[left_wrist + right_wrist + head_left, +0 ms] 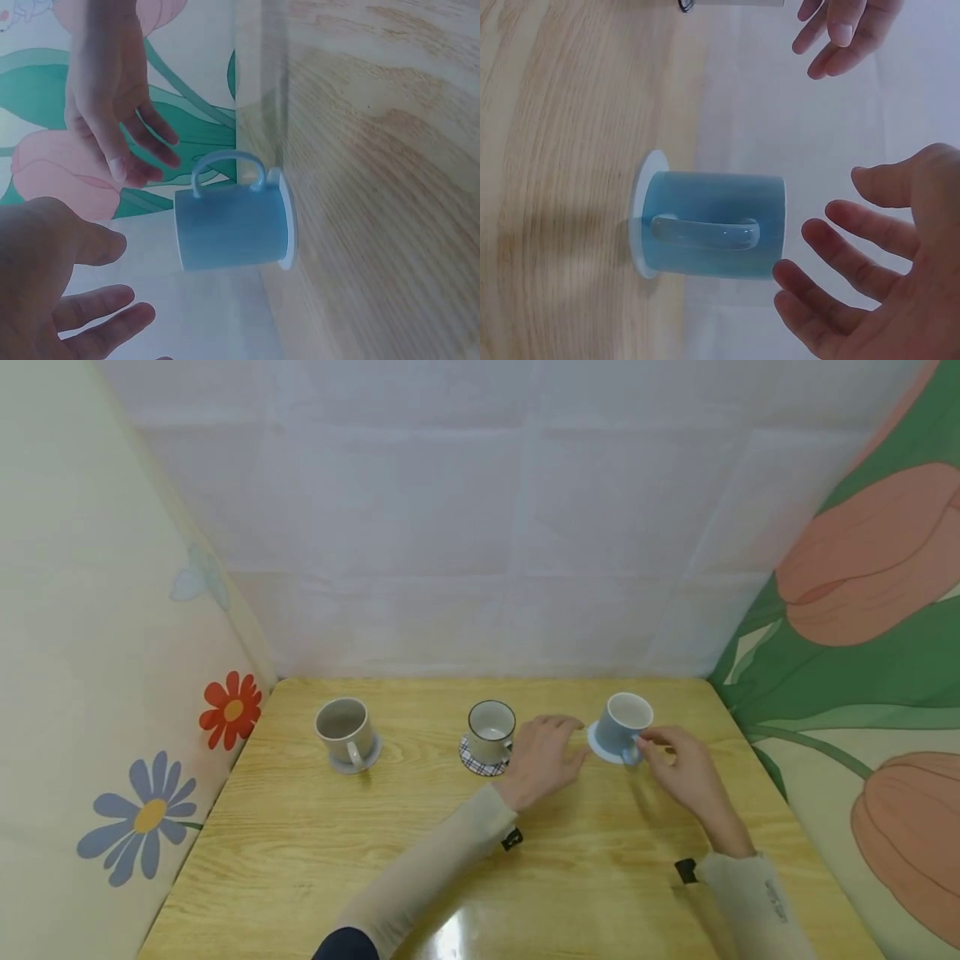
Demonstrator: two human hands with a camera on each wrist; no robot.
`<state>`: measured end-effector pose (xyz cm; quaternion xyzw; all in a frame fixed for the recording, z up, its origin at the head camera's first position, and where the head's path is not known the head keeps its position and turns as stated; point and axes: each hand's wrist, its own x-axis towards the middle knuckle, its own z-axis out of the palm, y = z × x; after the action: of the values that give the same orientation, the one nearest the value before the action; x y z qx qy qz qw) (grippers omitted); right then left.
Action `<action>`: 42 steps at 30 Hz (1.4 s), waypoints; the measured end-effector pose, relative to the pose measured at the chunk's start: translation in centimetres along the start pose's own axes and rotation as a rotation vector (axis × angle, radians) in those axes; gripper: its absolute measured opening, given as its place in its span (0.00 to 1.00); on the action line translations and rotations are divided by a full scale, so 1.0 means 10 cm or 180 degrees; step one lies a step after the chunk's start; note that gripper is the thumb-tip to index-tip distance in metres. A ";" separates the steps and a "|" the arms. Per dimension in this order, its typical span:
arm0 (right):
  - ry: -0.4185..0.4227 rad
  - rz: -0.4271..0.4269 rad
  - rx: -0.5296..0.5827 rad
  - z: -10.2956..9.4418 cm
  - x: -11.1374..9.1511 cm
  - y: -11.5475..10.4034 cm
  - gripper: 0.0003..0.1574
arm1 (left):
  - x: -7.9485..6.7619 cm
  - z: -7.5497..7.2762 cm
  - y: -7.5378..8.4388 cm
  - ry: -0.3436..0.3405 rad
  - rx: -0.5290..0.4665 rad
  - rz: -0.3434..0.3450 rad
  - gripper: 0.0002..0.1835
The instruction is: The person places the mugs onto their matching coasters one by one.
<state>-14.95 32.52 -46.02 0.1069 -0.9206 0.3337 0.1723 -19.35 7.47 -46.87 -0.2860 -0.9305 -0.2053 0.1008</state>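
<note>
A blue mug (621, 727) with a white inside stands upright on a pale round coaster (597, 746) at the right of the table. Its handle (705, 233) points toward the front right. My right hand (681, 770) is just right of the mug, fingers loosely bent and apart from it in the right wrist view. To the mug's left hovers my left hand (542, 758), thumb and fingers spread with nothing between them. In the head view that hand overlaps the edge of a white mug with a dark rim (491, 732), which sits on a checkered coaster (477, 763).
A beige-grey mug (344, 731) stands on a grey coaster (367, 760) at the left of the wooden table (315, 860). A white cloth wall (465, 527) rises behind the table, with flower-patterned cloths (862, 710) along both sides.
</note>
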 end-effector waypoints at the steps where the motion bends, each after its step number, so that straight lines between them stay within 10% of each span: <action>1: -0.0014 -0.0002 -0.0025 -0.01 0.00 -0.01 0.16 | -0.01 -0.02 -0.02 0.0014 -0.0009 0.0003 0.25; 27: 0.0008 -0.0375 -0.0286 0.01 0.06 -0.15 0.20 | -0.48 -0.56 -0.58 0.0835 0.0119 0.0118 0.23; 42: -0.0152 -0.0434 -0.0479 -0.02 0.12 -0.23 0.33 | -0.73 -0.94 -1.02 0.0824 0.0177 -0.0220 0.26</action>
<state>-15.27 30.81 -44.11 0.1641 -0.9375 0.2485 0.1802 -18.54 -7.93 -43.97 -0.2221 -0.9243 -0.2180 0.2208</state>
